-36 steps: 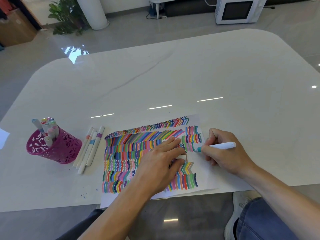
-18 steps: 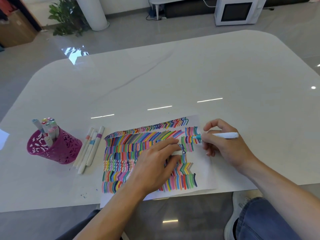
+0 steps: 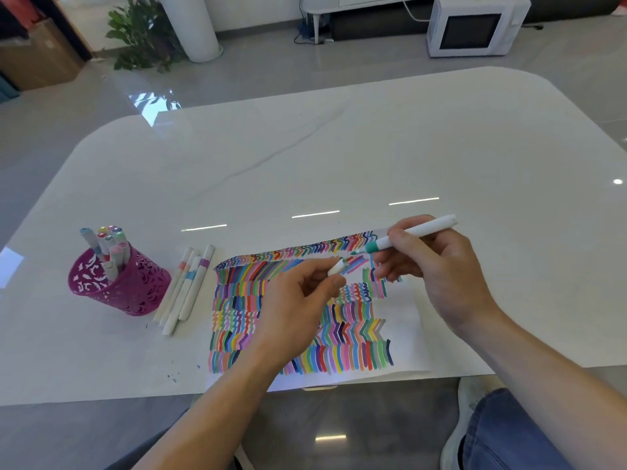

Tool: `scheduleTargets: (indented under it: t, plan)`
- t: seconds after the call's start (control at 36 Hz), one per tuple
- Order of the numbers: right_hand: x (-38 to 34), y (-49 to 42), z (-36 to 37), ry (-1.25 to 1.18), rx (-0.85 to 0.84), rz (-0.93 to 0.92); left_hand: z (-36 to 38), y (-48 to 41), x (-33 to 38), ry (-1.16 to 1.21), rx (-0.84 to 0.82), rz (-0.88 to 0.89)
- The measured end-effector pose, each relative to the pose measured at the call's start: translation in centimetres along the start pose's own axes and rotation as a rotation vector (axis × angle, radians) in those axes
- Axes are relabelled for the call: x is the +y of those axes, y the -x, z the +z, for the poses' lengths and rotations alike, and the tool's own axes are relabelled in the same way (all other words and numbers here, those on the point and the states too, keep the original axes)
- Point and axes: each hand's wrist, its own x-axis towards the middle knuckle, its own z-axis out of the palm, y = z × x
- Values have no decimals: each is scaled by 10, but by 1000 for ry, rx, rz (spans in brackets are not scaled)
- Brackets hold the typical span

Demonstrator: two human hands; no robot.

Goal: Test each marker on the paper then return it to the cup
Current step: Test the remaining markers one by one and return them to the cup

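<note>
The right hand (image 3: 441, 276) grips a white marker (image 3: 415, 235) with its fingers curled round the barrel. Its teal tip points left, just beside the white cap (image 3: 336, 268) that the left hand (image 3: 298, 307) pinches between thumb and fingers. Both hands are over the paper (image 3: 407, 334), which lies at the near edge of the desk (image 3: 339, 147) and is filled with coloured strokes. Near the left edge stands a pink cup (image 3: 129, 290) holding more markers (image 3: 108, 245). Four loose markers (image 3: 185, 286) lie between the cup and the paper.
</note>
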Motion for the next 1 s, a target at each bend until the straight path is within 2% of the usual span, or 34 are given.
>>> scheduleTargets:
  t: [0.08, 0.17, 0.47, 1.0]
  plan:
    - [0, 1, 1, 53, 7, -40, -1, 3, 2, 155, -52, -80]
    - [1, 2, 2, 95, -6, -47, -1, 5, 3, 198, -78, -96]
    - [14, 3, 7, 186, -113, 7, -2, 6, 3, 86, -95, -32]
    - [16, 7, 11, 29, -157, 58, -1, 8, 4, 122, -58, 15]
